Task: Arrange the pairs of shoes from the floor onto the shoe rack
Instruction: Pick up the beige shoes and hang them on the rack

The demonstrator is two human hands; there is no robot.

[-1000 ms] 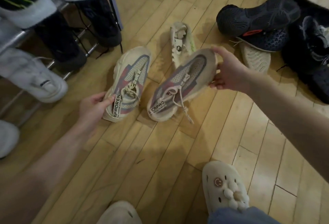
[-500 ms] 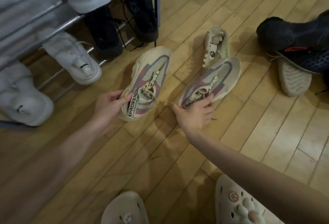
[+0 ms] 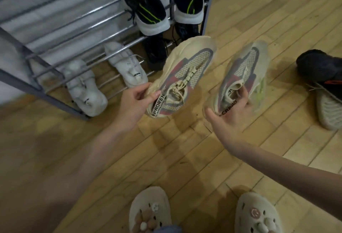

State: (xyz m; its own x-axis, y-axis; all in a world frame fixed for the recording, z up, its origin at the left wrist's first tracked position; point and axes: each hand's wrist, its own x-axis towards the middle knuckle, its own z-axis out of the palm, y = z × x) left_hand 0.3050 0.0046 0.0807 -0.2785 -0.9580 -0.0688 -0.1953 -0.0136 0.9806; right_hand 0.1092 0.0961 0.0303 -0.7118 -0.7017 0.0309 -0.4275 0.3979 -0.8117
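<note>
Head view, looking down at a wooden floor [image 3: 185, 158] with a metal shoe rack [image 3: 61, 20] in the upper left of the frame.

Left hand [image 3: 135, 103]: holds the left beige shoe [image 3: 185, 73] at centre frame by its heel end. Thumb and fingers are pinched on the heel collar beside the printed pull tab. The shoe is tilted, toe pointing up and right toward the rack's right post, and looks clear of the floor.

Right hand [image 3: 231, 120]: holds the right beige shoe [image 3: 242, 77], just right of centre. Fingers are hooked into the shoe's opening, with the thumb spread out to the left below the heel. This shoe is motion-blurred; its toe points toward the top of the frame. The two beige shoes are side by side, near each other but not touching.

On the rack: a pair of black shoes with green stripes [image 3: 146, 9] sits on an upper shelf at top centre, heels toward the camera. A pair of white shoes [image 3: 85, 88] sits on the lowest rails at middle left. Another dark shoe [image 3: 155, 53] sits on the low rails under the black pair, partly hidden.

On the floor at the right edge: a heap of dark shoes [image 3: 318, 68], one lying on a pale upturned sole [image 3: 329, 112].

Bottom of frame: the person's two feet in beige clogs [image 3: 149, 212] with charms.
</note>
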